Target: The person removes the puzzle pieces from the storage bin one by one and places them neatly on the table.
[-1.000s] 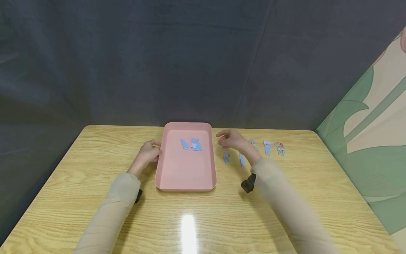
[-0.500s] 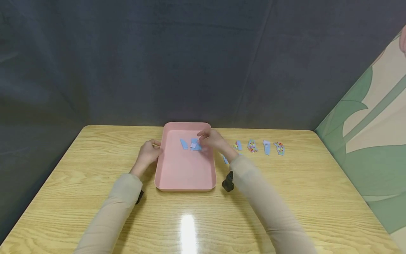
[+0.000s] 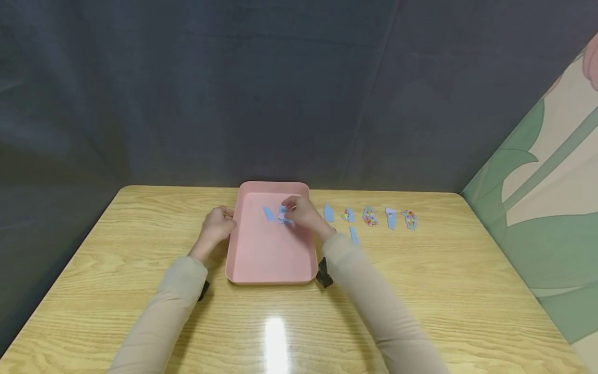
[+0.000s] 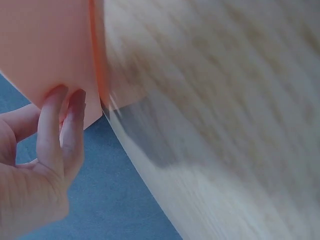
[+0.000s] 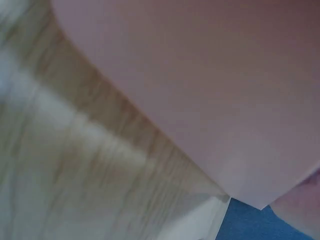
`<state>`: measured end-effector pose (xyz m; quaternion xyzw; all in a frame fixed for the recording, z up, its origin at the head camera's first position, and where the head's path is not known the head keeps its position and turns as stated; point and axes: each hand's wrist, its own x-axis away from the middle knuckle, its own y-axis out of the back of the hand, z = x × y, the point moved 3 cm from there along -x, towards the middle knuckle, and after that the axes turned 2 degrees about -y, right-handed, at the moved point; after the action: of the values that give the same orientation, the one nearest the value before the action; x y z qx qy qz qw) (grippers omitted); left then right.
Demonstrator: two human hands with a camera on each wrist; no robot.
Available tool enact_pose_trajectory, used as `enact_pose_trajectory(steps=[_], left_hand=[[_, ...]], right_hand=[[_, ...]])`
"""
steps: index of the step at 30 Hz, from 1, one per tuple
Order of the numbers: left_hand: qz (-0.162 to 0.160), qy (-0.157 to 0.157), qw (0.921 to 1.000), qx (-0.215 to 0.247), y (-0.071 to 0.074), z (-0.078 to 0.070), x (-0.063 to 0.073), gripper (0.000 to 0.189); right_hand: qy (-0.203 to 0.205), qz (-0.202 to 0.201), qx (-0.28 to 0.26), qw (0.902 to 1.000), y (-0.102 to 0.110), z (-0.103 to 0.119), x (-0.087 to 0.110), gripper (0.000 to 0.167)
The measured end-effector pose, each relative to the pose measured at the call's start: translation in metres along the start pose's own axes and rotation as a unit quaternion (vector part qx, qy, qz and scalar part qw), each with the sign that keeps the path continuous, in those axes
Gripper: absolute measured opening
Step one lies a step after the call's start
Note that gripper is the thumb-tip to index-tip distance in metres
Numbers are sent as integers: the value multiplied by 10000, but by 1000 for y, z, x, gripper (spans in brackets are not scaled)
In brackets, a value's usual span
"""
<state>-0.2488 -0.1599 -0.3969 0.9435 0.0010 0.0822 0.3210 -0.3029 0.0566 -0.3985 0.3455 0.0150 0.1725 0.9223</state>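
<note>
A pink tray (image 3: 271, 254) lies on the table, with flat blue puzzle pieces inside near its far half. My left hand (image 3: 217, 225) holds the tray's left wall. In the left wrist view two fingertips (image 4: 76, 107) press on the wall's outer face, and the thumb goes behind its edge. My right hand (image 3: 301, 212) is over the tray, its fingers bent and pinching a blue puzzle piece (image 3: 282, 213) at a small cluster with a lilac part. That hand hides some of the cluster. A separate blue piece (image 3: 268, 214) lies just left of it.
On the table (image 3: 420, 291) right of the tray lie several more pieces: a plain blue one (image 3: 329, 213), a dotted one (image 3: 369, 215), a lilac-topped one (image 3: 391, 218) and a narrow blue one (image 3: 354, 235). A dark curtain (image 3: 299, 93) hangs behind the table.
My right hand has moved left from the pieces beside the tray to the cluster inside it, uncovering pieces on the table. The left hand stays at the tray wall.
</note>
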Motion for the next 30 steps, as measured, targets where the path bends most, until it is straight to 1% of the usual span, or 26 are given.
enact_pose_trajectory(steps=[1, 4, 9, 12, 14, 18, 22, 25, 28, 30], left_hand=[[25, 13, 10000, 16, 0, 0, 0, 39], [92, 44, 9999, 108, 0, 1, 1, 39], [106, 22, 9998, 155, 0, 1, 1, 40], [131, 44, 9998, 164, 0, 2, 0, 41], [145, 71, 9997, 159, -1, 3, 0, 41], [141, 142, 9997, 148, -1, 4, -1, 40], [133, 191, 9996, 151, -2, 4, -2, 39], [124, 207, 9996, 137, -2, 5, -3, 39], [113, 213, 9996, 115, -2, 5, -3, 38], [98, 213, 9997, 100, -2, 5, -3, 38]], right_hand=[[42, -26, 28, 10000, -1, 0, 0, 33], [5, -82, 39, 10000, -3, 1, -1, 34], [-263, -142, 177, 9994, -7, 2, -2, 35], [-357, -158, 329, 9987, -9, 1, -2, 35], [-340, -183, 442, 9983, -10, 1, -3, 35], [-212, -200, 914, 9954, -15, 0, -6, 35], [-256, -223, 1272, 9913, -19, 0, -7, 37], [-335, -197, 1332, 9903, -19, 0, -7, 42], [-285, -71, 1413, 9895, -20, -1, -9, 50], [-189, 41, 1441, 9894, -20, -4, -12, 51]])
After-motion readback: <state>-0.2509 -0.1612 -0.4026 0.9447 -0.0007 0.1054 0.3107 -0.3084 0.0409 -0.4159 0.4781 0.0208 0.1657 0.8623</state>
